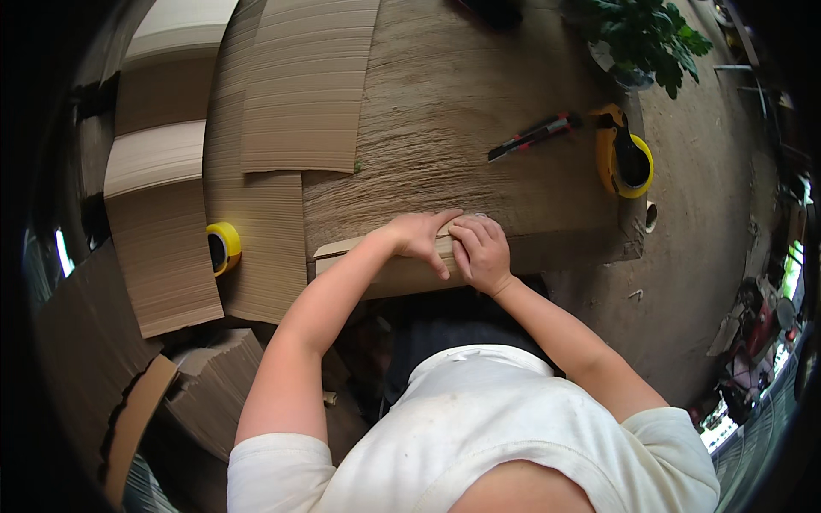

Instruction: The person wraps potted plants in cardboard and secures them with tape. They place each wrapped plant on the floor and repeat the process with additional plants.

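Observation:
A flat folded cardboard piece (376,267) lies along the near edge of a worn wooden table (462,111). My left hand (421,237) presses down on its top edge with fingers spread over it. Beside it and touching it, my right hand (481,250) has curled fingers pinching the same edge. Something small and pale shows at my right fingertips; I cannot tell what it is.
Stacks of cardboard sheets (295,94) cover the table's left side, with a yellow tape roll (222,246) among them. A red and black utility knife (532,137) and a yellow tape dispenser (624,152) lie at the right. A potted plant (641,34) stands beyond.

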The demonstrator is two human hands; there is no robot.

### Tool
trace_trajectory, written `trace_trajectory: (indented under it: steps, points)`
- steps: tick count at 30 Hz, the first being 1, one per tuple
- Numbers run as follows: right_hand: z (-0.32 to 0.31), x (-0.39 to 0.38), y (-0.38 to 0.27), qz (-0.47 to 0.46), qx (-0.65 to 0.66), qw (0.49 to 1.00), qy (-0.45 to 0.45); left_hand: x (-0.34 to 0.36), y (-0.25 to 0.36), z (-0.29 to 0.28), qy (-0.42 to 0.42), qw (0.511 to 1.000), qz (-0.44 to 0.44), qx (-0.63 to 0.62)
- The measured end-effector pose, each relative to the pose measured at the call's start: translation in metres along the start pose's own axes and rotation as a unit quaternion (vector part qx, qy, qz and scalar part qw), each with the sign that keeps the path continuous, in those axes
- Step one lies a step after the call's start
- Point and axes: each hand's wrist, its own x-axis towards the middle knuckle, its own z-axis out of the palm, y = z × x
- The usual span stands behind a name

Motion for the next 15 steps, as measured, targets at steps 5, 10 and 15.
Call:
trace_trajectory:
  steps: [5,10,15]
  points:
    - [-0.016,-0.002,0.005,0.713,0.418,0.561,0.052,-0.003,0.007,0.0,0.011,1.0,-0.01,0.013]
    - [-0.035,0.026,-0.004,0.67,0.519,0.517,-0.117,-0.011,0.007,-0.001,0.03,0.999,-0.016,-0.019]
    - [-0.012,0.04,0.034,0.532,0.536,0.655,-0.026,-0.025,0.037,-0.031,0.15,0.984,-0.03,0.085]
